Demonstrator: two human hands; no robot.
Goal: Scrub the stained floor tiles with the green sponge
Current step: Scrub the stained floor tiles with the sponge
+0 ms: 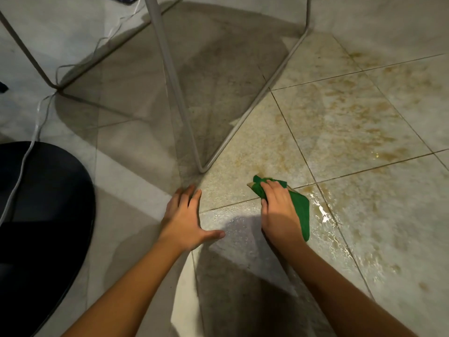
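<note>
Setting: indoor room with a hard floor, most likely domestic; the exact room cannot be told.
- Floor tiles [255, 147]: large, pale, glossy, laid with thin dark grout lines.
- Stains [352, 113]: brown blotches spread over several tiles to the right.
- Wet patch [323, 212]: glistening film on the tiles, catching the light.
- Furniture frame [170, 76]: thin pale metal legs and floor rails, standing on the tiles and casting a broad shadow.
- Cable [24, 161]: thin, white, trailing loose across the floor at left.
- Dark rounded object [43, 203]: at left edge, kind unclear.
</note>
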